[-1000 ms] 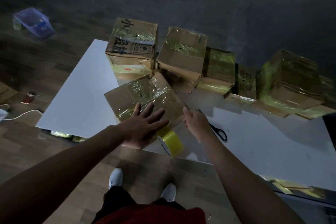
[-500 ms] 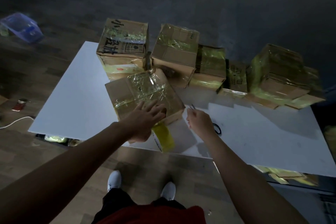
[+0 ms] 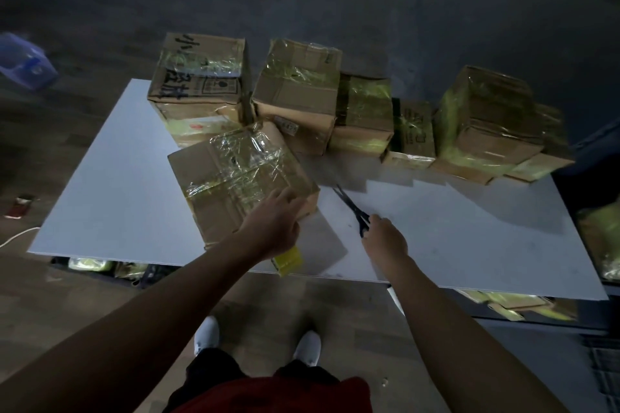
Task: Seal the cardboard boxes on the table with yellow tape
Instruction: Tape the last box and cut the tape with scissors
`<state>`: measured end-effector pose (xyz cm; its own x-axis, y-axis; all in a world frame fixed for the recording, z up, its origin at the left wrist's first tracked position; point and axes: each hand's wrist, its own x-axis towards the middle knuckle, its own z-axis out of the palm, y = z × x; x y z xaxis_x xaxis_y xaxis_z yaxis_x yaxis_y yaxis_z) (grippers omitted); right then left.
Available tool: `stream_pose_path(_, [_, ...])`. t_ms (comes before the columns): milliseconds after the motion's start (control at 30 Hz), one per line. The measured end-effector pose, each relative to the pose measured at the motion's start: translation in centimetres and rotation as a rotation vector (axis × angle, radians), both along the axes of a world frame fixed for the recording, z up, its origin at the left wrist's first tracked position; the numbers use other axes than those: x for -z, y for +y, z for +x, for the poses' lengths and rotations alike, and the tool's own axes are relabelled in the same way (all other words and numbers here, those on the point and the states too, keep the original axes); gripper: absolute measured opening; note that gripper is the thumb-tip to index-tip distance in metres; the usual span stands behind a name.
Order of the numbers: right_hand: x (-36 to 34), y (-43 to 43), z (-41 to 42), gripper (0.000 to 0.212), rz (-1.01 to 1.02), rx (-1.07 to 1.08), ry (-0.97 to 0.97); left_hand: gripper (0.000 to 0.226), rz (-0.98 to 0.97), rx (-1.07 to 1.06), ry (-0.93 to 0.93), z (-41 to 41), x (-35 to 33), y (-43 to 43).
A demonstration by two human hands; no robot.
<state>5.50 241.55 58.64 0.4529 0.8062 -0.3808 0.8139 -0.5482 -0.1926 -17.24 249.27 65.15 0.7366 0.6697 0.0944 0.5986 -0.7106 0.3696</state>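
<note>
A cardboard box covered in glossy yellowish tape sits at an angle near the front of the white table. My left hand rests on its near right corner with the fingers stretched out. Just below that hand, at the table's front edge, a yellow tape roll shows partly from under my wrist. Black scissors lie to the right of the box, blades pointing away. My right hand is curled over their handles.
Several taped cardboard boxes stand in a row along the table's far edge, some stacked. A blue plastic container and a small red object lie on the floor at left. Yellow scraps lie under the table.
My right hand moved right from the box's corner onto the scissors' handles. My left hand slid toward the box's near right corner, now covering most of the tape roll.
</note>
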Motion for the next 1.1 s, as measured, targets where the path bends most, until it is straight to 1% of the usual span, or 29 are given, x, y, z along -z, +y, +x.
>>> stream_pose_path(100, [0.3, 0.1, 0.0, 0.027, 0.047, -0.027, -0.095, 0.032, -0.01, -0.055, -0.005, 0.2, -0.3, -0.2])
stream_pose_path(200, [0.3, 0.7, -0.1, 0.032, 0.002, -0.057, -0.15, 0.031, -0.031, -0.096, -0.012, 0.3, -0.5, -0.2])
stream_pose_path(367, [-0.3, 2.0, 0.2, 0.035, -0.082, -0.022, -0.049, 0.034, -0.065, -0.163, -0.055, 0.3, -0.9, -0.3])
stream_pose_path(500, [-0.4, 2.4, -0.4, 0.033, -0.191, -0.006, -0.078, 0.022, -0.119, -0.256, -0.112, -0.4, -0.8, -1.6])
stream_pose_path(567, [-0.6, 2.6, -1.0, 0.029, -0.226, -0.02, -0.095, 0.017, -0.153, -0.315, -0.086, -0.7, -0.7, -2.5])
stream_pose_path(633, [-0.6, 2.8, -1.2, 0.027, -0.209, -0.017, -0.063, 0.018, -0.183, -0.361, -0.016, -0.9, -0.6, -3.0])
stream_pose_path(733, [-0.5, 2.9, -0.4, 0.031, -0.112, 0.022, 0.106, 0.014, -0.272, -0.437, 0.004, -1.4, -0.4, -3.0])
stream_pose_path(800, [-1.1, 3.1, -0.2, 0.035, 0.003, 0.076, 0.339, 0.011, -0.346, -0.493, -0.003, -1.9, -0.1, -3.0])
stream_pose_path(867, [-2.3, 3.3, -0.7, 0.034, 0.131, 0.077, 0.575, 0.012, -0.392, -0.524, -0.024, -2.4, 0.2, -3.1])
stream_pose_path(933, [-3.7, 3.6, -1.5, 0.034, 0.202, 0.028, 0.717, 0.012, -0.406, -0.547, -0.038, -2.9, 0.4, -3.4])
stream_pose_path(967, [-4.2, 3.9, -1.7, 0.034, 0.23, -0.018, 0.765, 0.012, -0.407, -0.559, -0.04, -3.1, 0.5, -3.6])
stream_pose_path(1033, [-5.3, 4.3, -2.1, 0.037, 0.253, -0.145, 0.794, 0.011, -0.417, -0.592, -0.057, -3.6, 0.8, -4.0])
stream_pose_path(1100, [-6.2, 4.8, -2.4, 0.04, 0.226, -0.226, 0.813, 0.012, -0.461, -0.634, -0.117, -4.1, 1.2, -4.2])
